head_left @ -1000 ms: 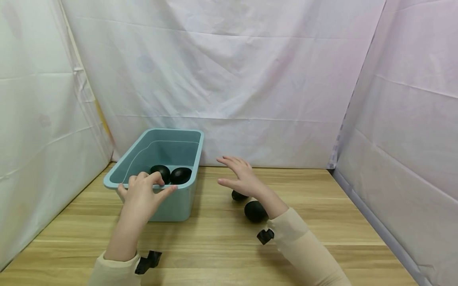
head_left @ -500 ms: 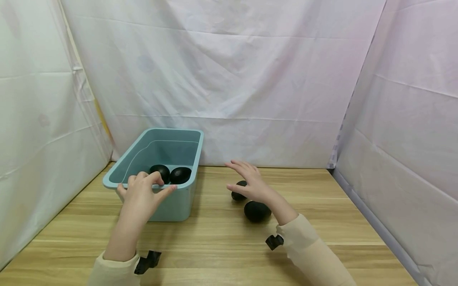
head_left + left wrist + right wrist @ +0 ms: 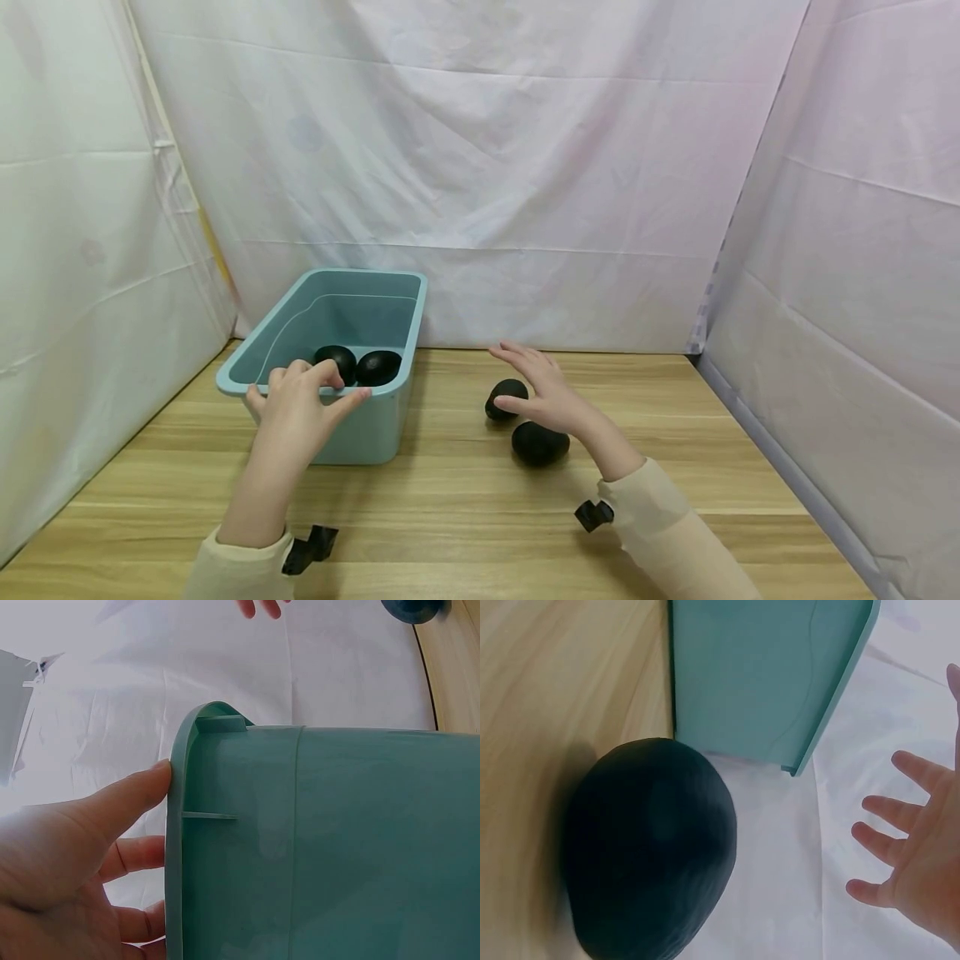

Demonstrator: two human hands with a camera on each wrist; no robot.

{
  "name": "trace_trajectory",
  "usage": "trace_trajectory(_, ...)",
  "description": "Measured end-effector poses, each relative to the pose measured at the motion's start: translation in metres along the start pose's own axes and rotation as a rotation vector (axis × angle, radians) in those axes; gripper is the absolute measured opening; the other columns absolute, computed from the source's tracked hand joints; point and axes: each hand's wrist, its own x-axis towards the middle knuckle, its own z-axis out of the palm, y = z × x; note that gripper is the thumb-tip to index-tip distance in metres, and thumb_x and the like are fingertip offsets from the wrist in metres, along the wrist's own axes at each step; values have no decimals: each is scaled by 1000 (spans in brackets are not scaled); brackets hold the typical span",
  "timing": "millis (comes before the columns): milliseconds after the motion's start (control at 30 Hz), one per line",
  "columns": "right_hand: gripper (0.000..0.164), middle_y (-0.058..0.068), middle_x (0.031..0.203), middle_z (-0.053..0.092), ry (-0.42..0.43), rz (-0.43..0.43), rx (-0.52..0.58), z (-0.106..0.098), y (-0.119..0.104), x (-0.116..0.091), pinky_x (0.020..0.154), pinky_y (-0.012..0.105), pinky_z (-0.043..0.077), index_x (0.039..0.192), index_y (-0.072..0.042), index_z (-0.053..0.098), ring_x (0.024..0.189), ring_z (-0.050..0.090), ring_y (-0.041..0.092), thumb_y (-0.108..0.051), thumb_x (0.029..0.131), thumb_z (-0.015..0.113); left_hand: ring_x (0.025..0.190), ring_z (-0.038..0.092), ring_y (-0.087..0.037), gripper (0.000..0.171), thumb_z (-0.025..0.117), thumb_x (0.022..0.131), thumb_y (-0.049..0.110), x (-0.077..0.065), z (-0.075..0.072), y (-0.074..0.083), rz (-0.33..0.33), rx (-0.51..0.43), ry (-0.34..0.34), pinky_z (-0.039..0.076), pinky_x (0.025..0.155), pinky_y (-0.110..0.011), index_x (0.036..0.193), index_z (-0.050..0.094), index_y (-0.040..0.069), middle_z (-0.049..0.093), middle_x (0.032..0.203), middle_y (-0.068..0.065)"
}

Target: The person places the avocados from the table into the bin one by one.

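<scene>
White sheeting point(image 3: 480, 167), faintly blotched with pink and blue, creased, hung behind the work and down both sides. Before it, a pale wood-grain table point(image 3: 450, 533). Landmark here: a blue-green plastic bin point(image 3: 360, 433), deep, standing upright on the table near the back sheet.

Two cream sleeves on the person: left sleeve point(image 3: 240, 575) nearer me than the bin, right sleeve point(image 3: 675, 533) well off to the bin's right.

Left hand point(image 3: 296, 404) at the bin's near end: fingers hooked over the rim, thumb against it, clamped on the edge. Right hand point(image 3: 551, 400) in the air to the bin's right, fingers spread apart, holding nothing; I see it well apart from the bin.

Smooth black ovals, four seen. Nearer oval point(image 3: 540, 443) and farther oval point(image 3: 507, 388) lie close together on the table, right of the bin, below the right hand; its thumb overlaps the farther one. Inside the bin, toward its near end, two more side by side: left-lying oval point(image 3: 339, 357), partly behind fingers, and right-lying oval point(image 3: 378, 367).
</scene>
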Motion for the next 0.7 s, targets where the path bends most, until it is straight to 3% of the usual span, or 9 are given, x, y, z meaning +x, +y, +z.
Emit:
trace_trajectory(233, 70, 7, 154, 27, 3, -10, -3, 0, 7, -10, 106, 64, 9, 149, -17, 35, 139, 24, 33, -48, 91, 60, 95, 44, -45, 32, 77, 80, 39, 0, 1, 0, -1, -4, 2, 8, 88, -81, 80, 58, 13, 55, 96, -18)
trace_trajectory(467, 71, 10, 151, 33, 14, -17, 0, -2, 11, -20, 105, 64, 11, 149, -16, 35, 137, 27, 36, -45, 90, 63, 95, 43, -45, 32, 77, 80, 39, 0, 2, 0, 0, -5, 0, 7, 88, -81, 79, 57, 13, 55, 96, -17)
trace_trajectory(700, 71, 6, 152, 30, -3, 33, 12, -4, 16, -31, 106, 63, 10, 149, -18, 34, 139, 24, 29, -44, 90, 63, 94, 44, -45, 32, 77, 80, 38, 0, 2, -1, 4, -7, 9, 6, 88, -81, 79, 57, 13, 54, 94, -16)
